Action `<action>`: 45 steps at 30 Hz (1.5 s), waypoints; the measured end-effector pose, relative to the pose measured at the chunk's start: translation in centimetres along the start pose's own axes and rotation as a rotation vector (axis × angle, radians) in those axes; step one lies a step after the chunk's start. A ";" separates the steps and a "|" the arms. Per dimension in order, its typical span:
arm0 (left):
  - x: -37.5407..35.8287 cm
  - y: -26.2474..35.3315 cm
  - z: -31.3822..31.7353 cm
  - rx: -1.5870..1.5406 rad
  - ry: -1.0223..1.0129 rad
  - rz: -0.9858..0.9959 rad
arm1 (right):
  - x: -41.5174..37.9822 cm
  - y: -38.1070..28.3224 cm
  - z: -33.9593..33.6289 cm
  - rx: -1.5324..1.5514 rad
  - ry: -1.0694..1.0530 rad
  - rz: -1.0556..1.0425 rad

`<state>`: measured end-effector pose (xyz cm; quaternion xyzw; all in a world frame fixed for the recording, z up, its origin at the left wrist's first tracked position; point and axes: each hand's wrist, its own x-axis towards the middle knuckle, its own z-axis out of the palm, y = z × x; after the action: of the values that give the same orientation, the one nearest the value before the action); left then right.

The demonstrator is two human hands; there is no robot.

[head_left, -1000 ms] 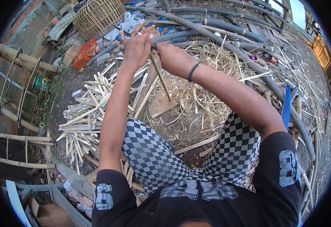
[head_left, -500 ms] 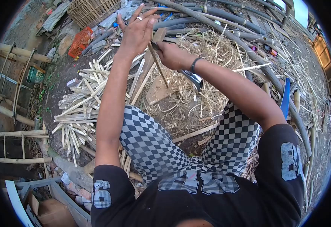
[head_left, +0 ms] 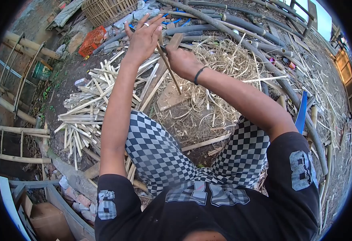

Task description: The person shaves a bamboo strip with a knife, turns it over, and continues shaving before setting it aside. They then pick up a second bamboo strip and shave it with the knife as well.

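My left hand (head_left: pixel 142 42), with a ring on one finger, has its fingers spread at the upper end of a thin bamboo strip (head_left: pixel 170 69). The strip slants down, its lower end over a flat wooden board (head_left: pixel 168 95). My right hand (head_left: pixel 183 63) is closed beside the strip on a knife, which the hand and wrist now almost wholly hide. Left of the board lies a heap of split bamboo sticks (head_left: pixel 88 106). Curled shavings (head_left: pixel 220 66) cover the ground beyond my right hand.
Long dark poles (head_left: pixel 244 30) lie across the back and right. A woven basket (head_left: pixel 108 12) and an orange crate (head_left: pixel 92 41) stand at the back left. A blue saw-like blade (head_left: pixel 301 113) is near my right elbow. Bamboo rails (head_left: pixel 21 158) are at far left.
My right hand has turned and shifted slightly; the shiny metal part of the knife that showed below the wrist is now hidden. My left hand stays spread by the strip. The view has shifted slightly.
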<state>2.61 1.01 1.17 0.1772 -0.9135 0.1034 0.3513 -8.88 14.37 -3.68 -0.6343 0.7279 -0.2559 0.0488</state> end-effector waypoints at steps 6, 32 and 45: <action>-0.8 -0.3 0.1 -0.022 0.084 -0.051 | 1.3 1.2 0.0 0.168 -0.034 -0.015; -3.2 -0.8 -1.0 -0.485 0.175 -0.236 | 0.0 1.0 5.7 0.243 -0.083 -0.053; -1.1 -0.6 -1.4 -0.674 -0.094 -0.628 | -1.7 -3.3 3.4 -0.033 -0.082 0.072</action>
<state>4.46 1.18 1.44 0.3258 -0.8133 -0.3188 0.3616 -4.25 14.74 -5.68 -0.6183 0.7517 -0.2159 0.0771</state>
